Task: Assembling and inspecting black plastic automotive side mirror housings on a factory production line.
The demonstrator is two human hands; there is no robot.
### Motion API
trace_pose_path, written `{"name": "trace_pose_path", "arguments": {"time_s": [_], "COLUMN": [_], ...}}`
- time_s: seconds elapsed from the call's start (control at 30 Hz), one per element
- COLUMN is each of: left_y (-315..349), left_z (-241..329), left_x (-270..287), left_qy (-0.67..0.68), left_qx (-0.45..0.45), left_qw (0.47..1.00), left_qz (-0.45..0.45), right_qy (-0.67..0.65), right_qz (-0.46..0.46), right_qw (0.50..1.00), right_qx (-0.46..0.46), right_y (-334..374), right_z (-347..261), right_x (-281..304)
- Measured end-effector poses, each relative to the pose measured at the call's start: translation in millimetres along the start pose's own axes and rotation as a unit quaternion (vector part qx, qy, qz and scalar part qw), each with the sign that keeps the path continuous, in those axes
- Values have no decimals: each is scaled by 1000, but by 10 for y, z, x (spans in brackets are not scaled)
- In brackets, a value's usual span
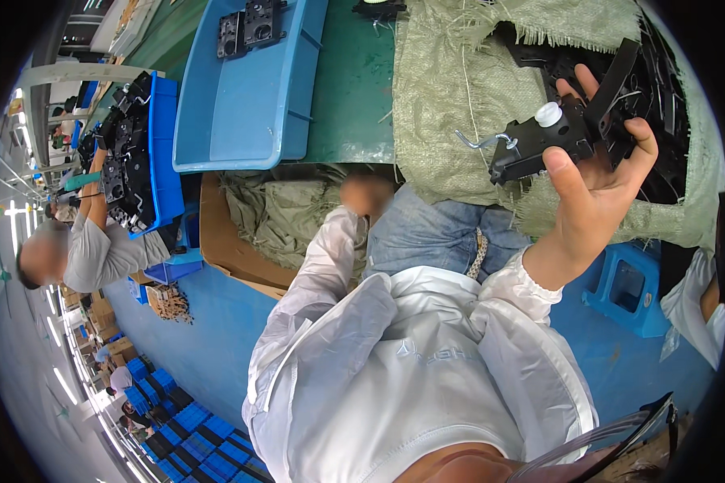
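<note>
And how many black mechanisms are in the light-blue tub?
2: the left mechanism and the right mechanism, side by side at the far end of the tub. More may be out of view.

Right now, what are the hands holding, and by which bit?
The right hand holds a black part with a white knob, gripped around its right end. The left hand is blurred; I can't tell.

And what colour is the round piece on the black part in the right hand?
White; the round piece shows in the head view.
</note>
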State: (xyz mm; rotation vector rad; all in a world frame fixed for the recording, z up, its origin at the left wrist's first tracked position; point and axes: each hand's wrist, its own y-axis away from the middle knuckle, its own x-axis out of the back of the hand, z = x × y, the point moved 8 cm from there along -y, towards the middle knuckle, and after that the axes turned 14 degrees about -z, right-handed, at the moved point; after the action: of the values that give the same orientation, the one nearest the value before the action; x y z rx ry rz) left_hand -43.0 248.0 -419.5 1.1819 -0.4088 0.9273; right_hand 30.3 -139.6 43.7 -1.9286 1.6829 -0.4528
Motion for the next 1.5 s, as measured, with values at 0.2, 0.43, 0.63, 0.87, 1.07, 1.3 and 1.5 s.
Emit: {"name": "trace_pose_path", "arguments": {"time_s": [0.2, 0.43, 0.63, 0.87, 1.07, 1.3, 1.5], "left_y": [68, 286, 587, 1558, 2434, 2186, 2107], "left_z": [-263, -1299, -1117, 1387, 3284, 3728, 3986], "left_x": [-45, -593, -524, 1581, 2744, 2835, 3676], "left_qy": [161, 236, 238, 135, 154, 27, 2], "left_qx": [-102, 70, 204, -178, -419, -467, -456], "left_qw": [981, 969, 950, 948, 848, 857, 851], "left_qz": [38, 23, -2, 228, 284, 218, 263], "right_qy": [10, -3, 6, -96, -95, -117, -113], "right_qz": [5, 1, 11, 22, -13, -28, 21], "right_qw": [1000, 1000, 1000, 994, 995, 991, 992], "right_qx": [0, 2, -13, -46, -39, -55, -47], "right_y": [2, -36, -26, -49, -60, -36, -19], "right_z": [24, 41, 49, 151, 101, 34, -4], "right_x": [21, -61, -11, -74, -141, -198, 27]}}
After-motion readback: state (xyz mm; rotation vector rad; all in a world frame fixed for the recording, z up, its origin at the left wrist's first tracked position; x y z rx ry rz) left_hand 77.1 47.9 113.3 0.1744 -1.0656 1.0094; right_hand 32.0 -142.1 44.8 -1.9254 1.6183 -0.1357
